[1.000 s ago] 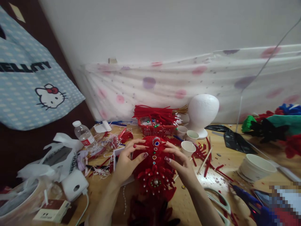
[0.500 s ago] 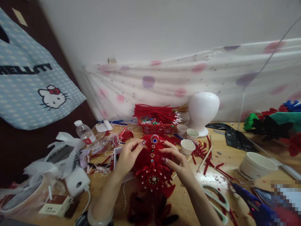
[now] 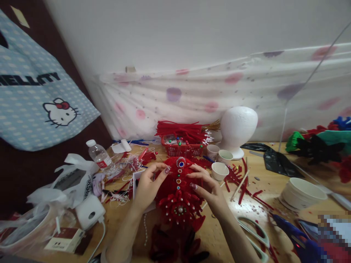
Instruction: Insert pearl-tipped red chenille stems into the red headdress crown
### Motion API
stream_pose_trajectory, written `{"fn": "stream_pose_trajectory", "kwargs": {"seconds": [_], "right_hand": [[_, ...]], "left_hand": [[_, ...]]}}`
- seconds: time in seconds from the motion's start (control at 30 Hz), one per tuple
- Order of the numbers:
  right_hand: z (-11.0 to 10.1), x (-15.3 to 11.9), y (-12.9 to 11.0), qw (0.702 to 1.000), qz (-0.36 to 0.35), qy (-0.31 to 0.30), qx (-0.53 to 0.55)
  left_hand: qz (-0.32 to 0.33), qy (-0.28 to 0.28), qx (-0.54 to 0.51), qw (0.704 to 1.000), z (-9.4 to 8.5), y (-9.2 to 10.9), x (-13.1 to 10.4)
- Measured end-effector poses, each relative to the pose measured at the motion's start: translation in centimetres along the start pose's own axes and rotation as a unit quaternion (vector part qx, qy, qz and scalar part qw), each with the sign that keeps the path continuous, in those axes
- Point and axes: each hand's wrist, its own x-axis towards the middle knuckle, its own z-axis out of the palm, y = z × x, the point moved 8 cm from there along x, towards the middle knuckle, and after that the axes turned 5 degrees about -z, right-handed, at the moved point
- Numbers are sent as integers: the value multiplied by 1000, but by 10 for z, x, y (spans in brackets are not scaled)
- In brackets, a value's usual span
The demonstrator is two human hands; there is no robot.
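Between my two hands stands a red velvety ornament point(image 3: 181, 200), with a vertical row of gems and a pearl-studded flower below. A round blue gem with a pale rim point(image 3: 181, 164) tops the row. My left hand point(image 3: 150, 180) pinches the ornament's upper left edge between thumb and fingers. On the other side, my right hand point(image 3: 207, 184) grips the right edge, its fingers curved and slightly apart. The fingertips partly cover the ornament's sides. Below it lie dark red and black petal shapes point(image 3: 175, 244).
Behind the ornament stands a red basket point(image 3: 182, 150) of red stems and beads. A white foam head point(image 3: 238, 128) and small paper cups point(image 3: 219, 171) are to its right. Scissors point(image 3: 255, 233) and a blue glue gun point(image 3: 297, 235) lie front right; a bottle point(image 3: 100, 157) stands left.
The view has shifted very slightly. Both hands keep nearly the same hold on the red ornament, and the left forearm has shifted a little, with less of the wristband showing.
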Motion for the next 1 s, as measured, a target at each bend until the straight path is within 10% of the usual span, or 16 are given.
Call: {"fn": "stream_pose_trajectory", "kwargs": {"seconds": [0.13,0.43,0.63,0.8,1.0], "right_hand": [[-3,-1,0,999,-9,41,26],[-47,-26,23,933,60,338,106],[-45,-26,6,932,18,329,151],[-38,-28,9,938,61,301,163],[-32,-30,14,958,66,245,133]], "left_hand": [[7,-10,-8,1000,-1,1,-5],[41,90,-116,988,-27,-14,-11],[65,125,-170,975,-32,4,-18],[36,-3,-150,988,6,33,-5],[3,-2,-158,987,29,41,14]]}}
